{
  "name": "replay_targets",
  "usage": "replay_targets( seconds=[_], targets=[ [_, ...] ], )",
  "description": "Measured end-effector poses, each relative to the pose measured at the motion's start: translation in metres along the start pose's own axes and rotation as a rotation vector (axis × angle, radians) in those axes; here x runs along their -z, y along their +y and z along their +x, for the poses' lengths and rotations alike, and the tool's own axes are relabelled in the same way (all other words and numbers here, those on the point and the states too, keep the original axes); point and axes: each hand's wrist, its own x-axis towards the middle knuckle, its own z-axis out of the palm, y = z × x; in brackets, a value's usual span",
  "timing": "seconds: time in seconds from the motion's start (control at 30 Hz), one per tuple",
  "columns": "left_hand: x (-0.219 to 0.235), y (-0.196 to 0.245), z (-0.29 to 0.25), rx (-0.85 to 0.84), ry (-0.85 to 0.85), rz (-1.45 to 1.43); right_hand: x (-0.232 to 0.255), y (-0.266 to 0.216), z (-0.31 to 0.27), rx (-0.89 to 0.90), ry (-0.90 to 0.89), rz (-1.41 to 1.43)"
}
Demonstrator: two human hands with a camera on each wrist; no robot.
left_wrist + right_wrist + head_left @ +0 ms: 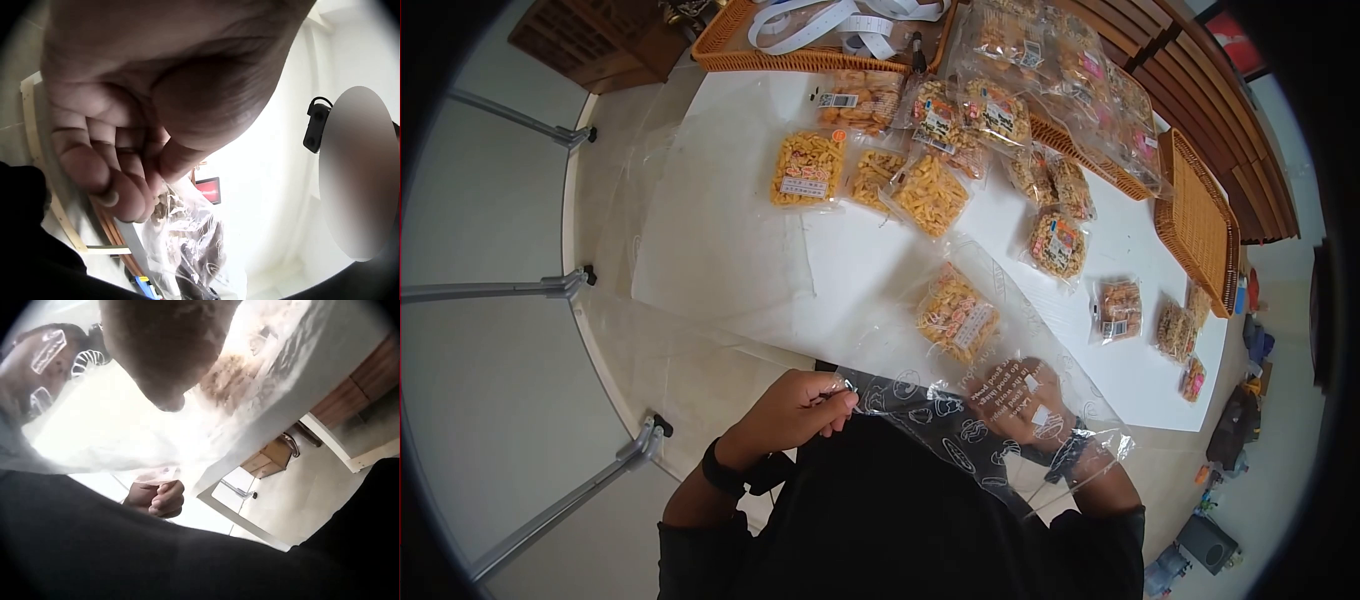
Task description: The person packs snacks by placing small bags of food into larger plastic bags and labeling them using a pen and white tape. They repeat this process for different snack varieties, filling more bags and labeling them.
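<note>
A large clear plastic bag with white printed drawings [960, 430] spans the space between the two hands in the head view. The left hand [805, 408] pinches one edge of it between thumb and fingers; in the left wrist view this hand [144, 119] has its fingers curled at the film. Clear film lies over the right hand [1025, 400], whose fingers look loosely extended; whether it is inside the bag or behind it I cannot tell. A packet of yellow snacks with a white label [958, 315] lies just beyond the hands, seemingly under or within the film.
Several snack packets [930, 195] are spread over the white table [880, 245]. A wicker tray with white tape [705, 50] stands at the far edge. More packets [1050, 60] are heaped at the far right, beside another wicker tray [1195, 225]. Clear film [720, 220] covers the table's left part.
</note>
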Motion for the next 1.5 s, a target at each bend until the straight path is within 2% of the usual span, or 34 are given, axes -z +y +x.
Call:
replay_targets(
  seconds=[0.1,0.2,0.23,0.33,0.47,0.6,0.77,0.9,1.03,1.13,1.17,1.27,1.3,1.4,1.47,1.5],
  targets=[
    [0.001,0.001,0.000,0.008,-0.001,0.014,0.010,-0.017,0.016,-0.118,-0.164,0.199],
    [0.001,-0.001,-0.001,0.024,0.001,-0.004,0.000,-0.029,0.031,-0.111,-0.191,0.153],
    [0.000,-0.001,-0.001,0.020,0.001,-0.002,-0.009,-0.029,0.035,-0.139,-0.137,0.179],
    [0.000,-0.001,-0.005,0.011,0.018,0.002,-0.004,-0.041,0.048,-0.415,-0.189,0.308],
    [0.002,-0.003,-0.006,0.005,0.027,-0.001,-0.010,-0.055,0.050,-0.581,-0.101,0.252],
    [0.001,-0.001,-0.004,-0.011,0.051,-0.007,-0.022,-0.052,0.045,-0.577,-0.003,0.084],
    [0.001,0.002,0.000,-0.054,0.050,0.011,-0.017,-0.040,0.049,-0.563,0.031,0.068],
    [0.000,0.001,0.001,-0.028,0.070,-0.022,-0.019,-0.040,0.047,-0.562,-0.021,0.063],
    [0.000,-0.002,0.001,-0.019,0.089,-0.033,0.006,-0.038,0.042,-0.546,-0.280,0.100],
    [0.001,-0.005,0.004,-0.056,0.068,-0.071,-0.001,-0.014,0.010,-0.260,-0.130,0.173],
    [-0.001,-0.009,0.005,-0.085,0.057,-0.113,0.003,-0.011,0.002,-0.347,-0.074,0.449],
    [-0.001,-0.016,0.013,-0.071,0.004,-0.153,0.021,-0.015,-0.030,-0.578,0.099,0.713],
    [-0.004,-0.014,0.015,-0.066,0.006,-0.164,0.004,-0.013,-0.047,-0.466,0.236,0.496],
    [-0.005,-0.010,0.022,-0.095,0.048,-0.089,0.001,-0.011,-0.083,-0.532,0.313,0.351],
    [-0.003,-0.002,0.026,-0.088,0.075,-0.065,0.003,-0.014,-0.087,-0.597,0.336,0.273],
    [-0.001,0.001,0.030,-0.035,0.074,-0.020,0.003,-0.012,-0.088,-0.609,0.338,0.240]
  ],
)
